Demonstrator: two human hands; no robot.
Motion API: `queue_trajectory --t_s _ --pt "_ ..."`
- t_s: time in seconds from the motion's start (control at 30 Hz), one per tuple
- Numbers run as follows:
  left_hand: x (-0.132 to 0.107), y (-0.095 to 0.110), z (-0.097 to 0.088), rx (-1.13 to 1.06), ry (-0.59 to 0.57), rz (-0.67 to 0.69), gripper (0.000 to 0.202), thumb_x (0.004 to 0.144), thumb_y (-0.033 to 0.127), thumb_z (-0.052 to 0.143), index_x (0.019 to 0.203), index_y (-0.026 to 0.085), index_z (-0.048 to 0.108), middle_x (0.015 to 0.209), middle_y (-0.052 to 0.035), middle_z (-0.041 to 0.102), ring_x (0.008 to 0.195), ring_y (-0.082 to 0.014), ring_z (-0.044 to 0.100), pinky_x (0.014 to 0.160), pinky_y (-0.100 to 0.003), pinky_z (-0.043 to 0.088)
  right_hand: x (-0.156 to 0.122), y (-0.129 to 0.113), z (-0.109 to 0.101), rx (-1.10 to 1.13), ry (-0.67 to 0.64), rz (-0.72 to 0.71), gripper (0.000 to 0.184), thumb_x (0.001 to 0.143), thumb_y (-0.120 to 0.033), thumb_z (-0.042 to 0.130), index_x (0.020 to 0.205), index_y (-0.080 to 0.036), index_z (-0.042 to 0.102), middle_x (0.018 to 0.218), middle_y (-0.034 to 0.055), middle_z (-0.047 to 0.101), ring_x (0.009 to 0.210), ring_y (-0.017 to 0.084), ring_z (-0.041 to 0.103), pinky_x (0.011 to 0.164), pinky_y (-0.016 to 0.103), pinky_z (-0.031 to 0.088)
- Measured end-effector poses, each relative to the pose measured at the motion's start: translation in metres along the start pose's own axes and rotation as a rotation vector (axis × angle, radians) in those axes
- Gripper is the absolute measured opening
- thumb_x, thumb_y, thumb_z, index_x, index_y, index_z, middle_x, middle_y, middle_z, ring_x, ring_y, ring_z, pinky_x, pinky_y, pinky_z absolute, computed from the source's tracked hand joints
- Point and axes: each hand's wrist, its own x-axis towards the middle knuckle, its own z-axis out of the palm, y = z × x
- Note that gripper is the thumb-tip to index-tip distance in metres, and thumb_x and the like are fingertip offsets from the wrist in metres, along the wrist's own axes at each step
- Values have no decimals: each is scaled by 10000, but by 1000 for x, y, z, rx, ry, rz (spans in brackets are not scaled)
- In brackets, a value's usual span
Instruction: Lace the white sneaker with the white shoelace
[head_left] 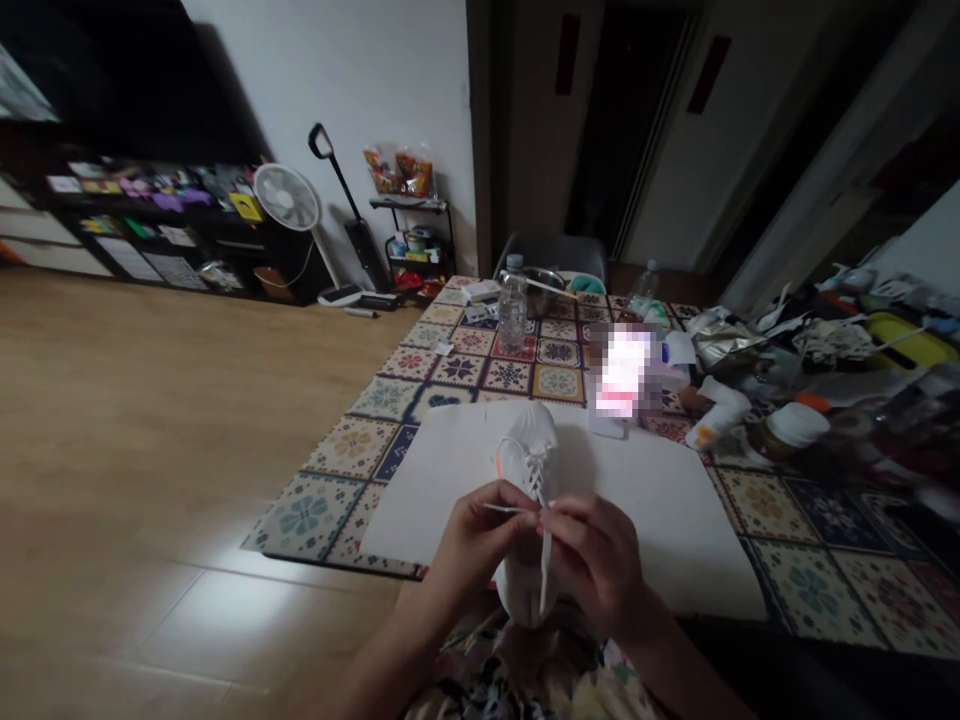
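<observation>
A white lace-up shoe (531, 430) rests on a white sheet (652, 510), its toe pointing away from me and its heel toward my body. The white shoelace (545, 570) is threaded through the eyelets, and one length hangs down over the shoe's opening. My left hand (487, 530) pinches the lace between thumb and forefinger, with a short end sticking out to the left. Just beside it, my right hand (596, 550) is closed on the lace too, its fingertips touching those of the left. Both hands partly cover the middle of the shoe.
Beyond the sheet stand a lit, blurred-out phone (624, 375) and a clear plastic bottle (513, 305). A metal pot (544, 290) sits at the table's far end. On the right are a white-lidded jar (795, 430) and piled clutter. The patterned tablecloth (352, 445) ends at the left edge.
</observation>
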Motion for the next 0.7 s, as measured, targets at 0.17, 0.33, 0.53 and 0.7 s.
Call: queue_trajectory --t_s 0.17,0.33,0.53,0.7 --pt "13 -4 -10 -96 55 0 389 595 418 873 626 139 604 535 24 593 492 -78 459 523 -210 374 1 7 8 426 141 271 86 926 -234 592 902 -274 664 997 45 671 1008 195 639 851 337 534" --pt "27 -1 -26 -503 157 15 416 587 296 904 662 156 519 717 -10 674 730 -128 630 731 -234 515 1 22 5 990 386 585 234 863 -457 672 768 -258 595 692 -11 624 874 197 662 886 383 529" --pt "38 -5 -71 -557 263 83 460 605 242 898 704 167 455 526 100 423 423 -18 318 423 -131 274 -17 49 -14 1202 456 811 332 902 -463 606 701 -239 467 520 -93 224 449 98 162 430 183 327" --pt "37 -17 -90 -175 190 41 469 707 531 790 738 180 480 498 90 383 439 -48 285 451 -170 214 -39 62 -5 976 225 831 449 897 -547 568 623 -208 462 562 -55 361 466 90 272 432 204 287"
